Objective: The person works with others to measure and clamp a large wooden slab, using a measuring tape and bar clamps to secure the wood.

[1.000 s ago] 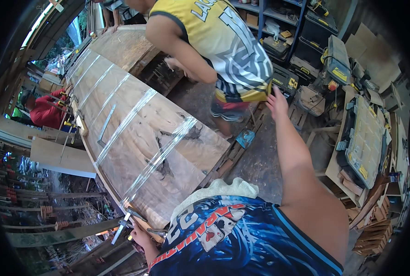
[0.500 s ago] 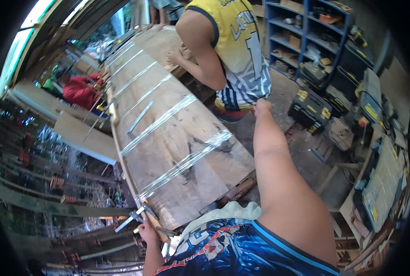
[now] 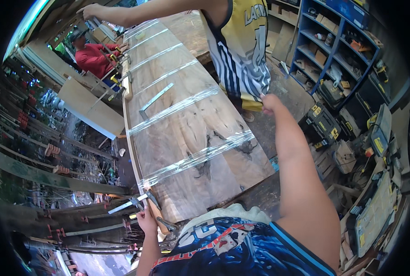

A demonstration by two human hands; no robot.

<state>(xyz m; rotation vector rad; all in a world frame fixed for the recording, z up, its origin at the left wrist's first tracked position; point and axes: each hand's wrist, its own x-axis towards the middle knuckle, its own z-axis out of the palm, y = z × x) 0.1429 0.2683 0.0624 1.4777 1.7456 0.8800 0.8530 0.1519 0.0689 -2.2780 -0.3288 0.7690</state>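
At the near left corner of a long wooden slab (image 3: 186, 152), my left hand (image 3: 147, 221) is closed on a bar clamp (image 3: 138, 202). The clamp sits on the slab's left edge, over a narrow wood strip (image 3: 157, 214). My right arm is stretched forward, and my right hand (image 3: 270, 104) pinches the hem of a co-worker's yellow and white jersey (image 3: 246, 55). Shiny clear tape (image 3: 191, 161) crosses the slab in several bands. On top of it lies a metal square (image 3: 156, 100).
A person in a red top (image 3: 92, 60) stands beyond the slab's left edge, near more clamps (image 3: 116, 79). To the right are a blue shelf unit (image 3: 336, 46), a black toolbox (image 3: 322, 124) and an open case (image 3: 375, 211). Timber racks (image 3: 44, 170) fill the left.
The co-worker has straightened and now stretches an arm leftward over the slab. My right hand keeps hold of the jersey, my left stays at the clamp. My view has shifted slightly.
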